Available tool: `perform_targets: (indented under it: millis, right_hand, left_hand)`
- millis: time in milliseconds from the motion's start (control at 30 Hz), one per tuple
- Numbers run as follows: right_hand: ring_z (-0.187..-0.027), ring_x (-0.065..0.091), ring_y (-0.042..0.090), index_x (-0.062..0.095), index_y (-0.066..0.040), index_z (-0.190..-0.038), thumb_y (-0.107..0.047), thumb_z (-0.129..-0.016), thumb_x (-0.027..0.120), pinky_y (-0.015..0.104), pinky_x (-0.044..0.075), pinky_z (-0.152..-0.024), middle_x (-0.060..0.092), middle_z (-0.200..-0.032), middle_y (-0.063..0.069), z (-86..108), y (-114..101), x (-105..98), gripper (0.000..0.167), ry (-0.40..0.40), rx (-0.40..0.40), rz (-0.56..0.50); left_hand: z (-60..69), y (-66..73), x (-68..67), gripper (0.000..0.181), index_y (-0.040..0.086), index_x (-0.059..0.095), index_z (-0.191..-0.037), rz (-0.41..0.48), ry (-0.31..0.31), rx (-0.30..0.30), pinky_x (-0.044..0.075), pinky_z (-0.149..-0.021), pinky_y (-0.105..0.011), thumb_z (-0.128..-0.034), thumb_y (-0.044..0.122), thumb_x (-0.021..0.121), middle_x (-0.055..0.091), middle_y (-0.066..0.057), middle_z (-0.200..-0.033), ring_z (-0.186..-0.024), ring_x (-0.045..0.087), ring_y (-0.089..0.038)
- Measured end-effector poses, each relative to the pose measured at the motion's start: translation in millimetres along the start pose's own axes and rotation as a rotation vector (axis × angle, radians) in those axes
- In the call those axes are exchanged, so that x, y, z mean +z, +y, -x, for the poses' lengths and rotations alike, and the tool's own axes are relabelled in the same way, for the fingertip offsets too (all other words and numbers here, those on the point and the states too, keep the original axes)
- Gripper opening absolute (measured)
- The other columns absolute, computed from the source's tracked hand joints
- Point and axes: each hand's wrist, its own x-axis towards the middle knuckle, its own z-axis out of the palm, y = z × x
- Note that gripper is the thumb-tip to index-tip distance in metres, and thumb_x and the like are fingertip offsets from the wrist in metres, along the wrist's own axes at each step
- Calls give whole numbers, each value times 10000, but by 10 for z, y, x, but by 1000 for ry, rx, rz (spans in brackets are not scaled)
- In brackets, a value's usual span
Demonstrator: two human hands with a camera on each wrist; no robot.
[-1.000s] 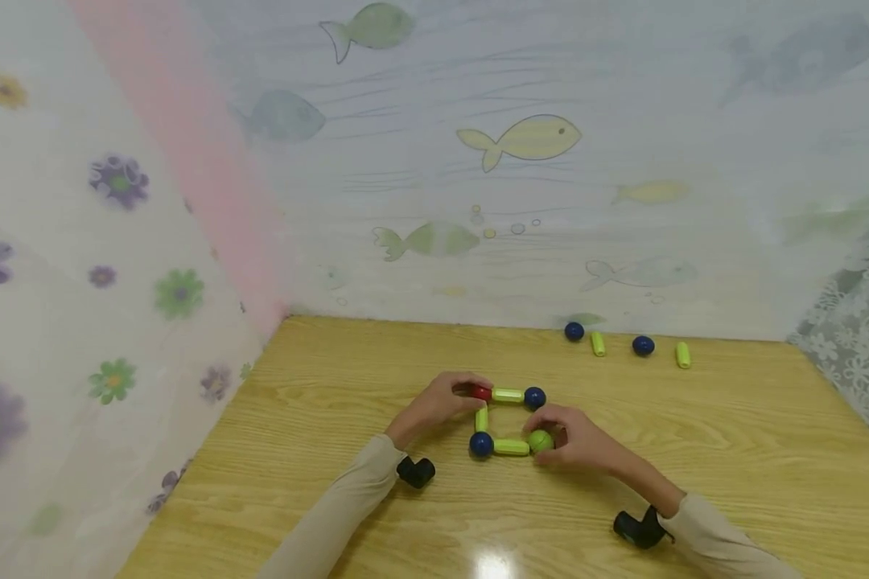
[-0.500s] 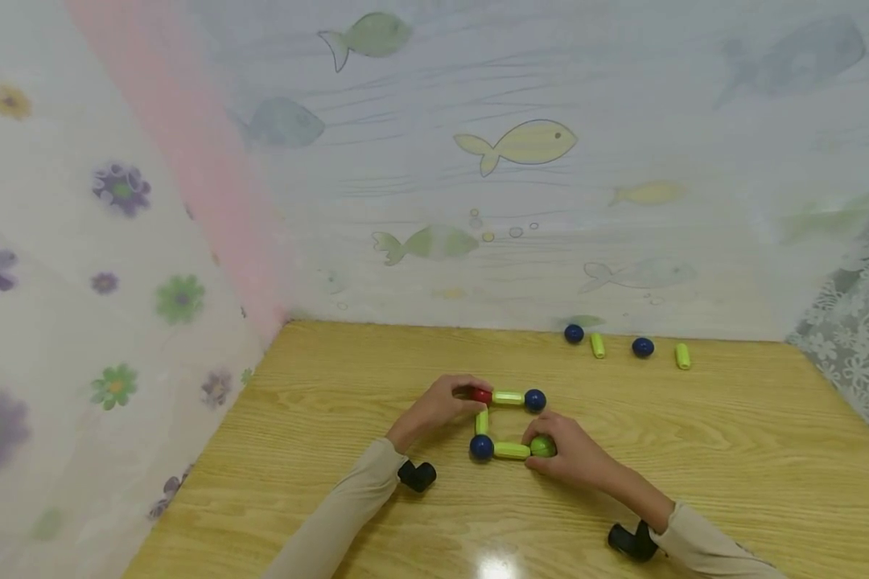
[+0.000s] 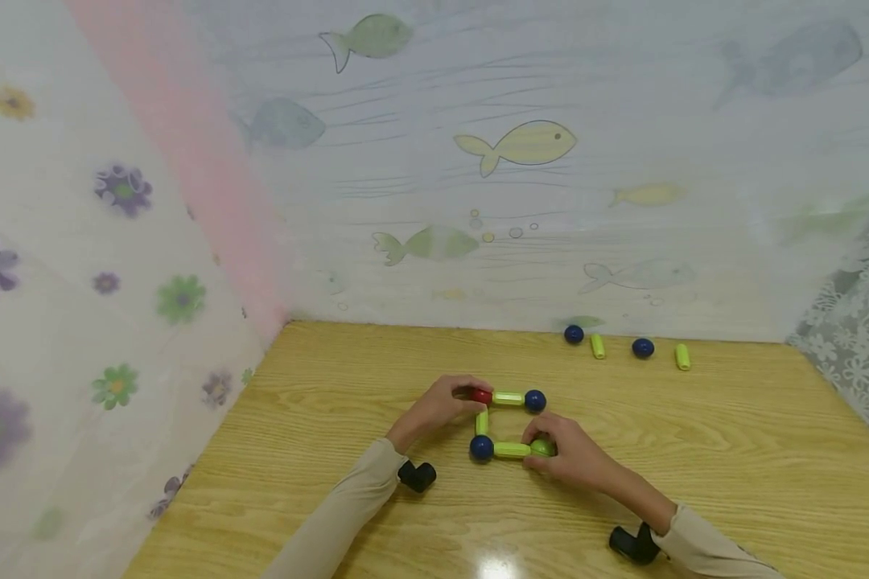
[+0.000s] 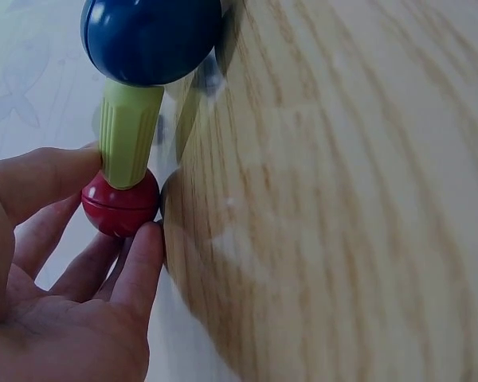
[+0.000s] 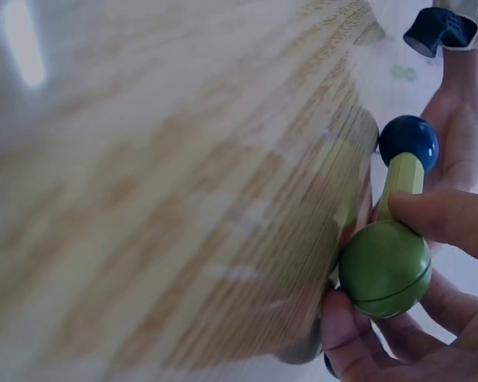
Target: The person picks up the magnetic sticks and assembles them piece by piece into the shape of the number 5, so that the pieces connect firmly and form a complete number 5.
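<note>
Sticks and balls form a three-sided shape on the table. My left hand (image 3: 438, 408) holds the red ball (image 3: 482, 396) at its far left corner; in the left wrist view fingers and thumb surround the red ball (image 4: 121, 204), the thumb on a yellow-green stick (image 4: 128, 135). Another stick (image 3: 508, 398) joins it to a blue ball (image 3: 535, 400). At the near left corner sits a blue ball (image 3: 481, 448). My right hand (image 3: 578, 457) grips the green ball (image 3: 543, 447), which meets the near stick (image 3: 511, 451); in the right wrist view the thumb touches that stick beside the green ball (image 5: 385, 269).
Near the table's back edge lie a blue ball (image 3: 574, 334), a yellow-green stick (image 3: 598, 346), another blue ball (image 3: 643, 348) and another stick (image 3: 683, 357). A cloth with fish drawings (image 3: 521, 145) hangs behind; black wrist cameras (image 3: 416, 477) are on both wrists.
Compared with a second ago, my right hand has shifted slightly left and down around the green ball, its thumb now at the near stick's end. My left hand keeps its hold on the red ball.
</note>
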Motion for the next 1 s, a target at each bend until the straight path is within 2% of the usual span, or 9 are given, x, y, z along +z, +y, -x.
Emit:
perform_targets:
  millis: [200, 367, 433, 700, 833, 1000]
  right_hand:
    - [-813, 538, 119, 639, -130, -914, -172, -810, 756, 282, 462, -705, 578, -917, -39, -1, -17, -19, 162, -1, 17, 7]
    - [-823, 549, 123, 645, -130, -916, -169, -805, 761, 288, 468, -712, 590, -924, -35, -6, -4, -23, 165, -3, 20, 3]
    - [-827, 550, 122, 646, -129, -916, -170, -805, 761, 288, 470, -715, 590, -923, -37, -7, 3, -21, 165, -9, 25, -3]
    - [-822, 557, 118, 647, -135, -909, -191, -801, 771, 280, 476, -709, 591, -911, -33, -12, 13, 3, 174, -11, 23, -18]
    - [-821, 561, 119, 647, -138, -905, -193, -802, 770, 279, 478, -710, 593, -912, -39, -19, 11, 7, 169, -9, 21, -13]
    - [-821, 567, 123, 650, -135, -907, -188, -804, 767, 282, 480, -708, 598, -910, -46, -24, 2, 6, 165, -8, 17, -11]
  left_hand:
    - [-7, 11, -3, 261, 99, 672, -1160, -3, -2, -8, 457, -912, -284, -899, 106, 657, 630, 5, -1135, -1056, 579, -135]
    - [-15, 19, 17, 252, 93, 677, -1148, -1, 11, -18, 460, -910, -300, -897, 94, 657, 635, -8, -1124, -1046, 582, -151]
    - [-17, 19, 38, 235, 92, 686, -1128, -9, 32, -22, 469, -894, -308, -895, 91, 658, 646, -17, -1104, -1023, 592, -157]
    - [-25, 88, 136, 130, 109, 751, -991, -52, 179, -61, 501, -780, -264, -884, 113, 678, 691, 17, -975, -892, 624, -107]
    - [-36, 107, 148, 126, 83, 755, -977, -49, 207, -61, 507, -778, -264, -870, 106, 693, 702, 13, -944, -881, 629, -107]
    - [-33, 118, 141, 136, 85, 755, -987, -30, 211, -71, 511, -763, -256, -869, 120, 697, 702, 23, -943, -866, 634, -100]
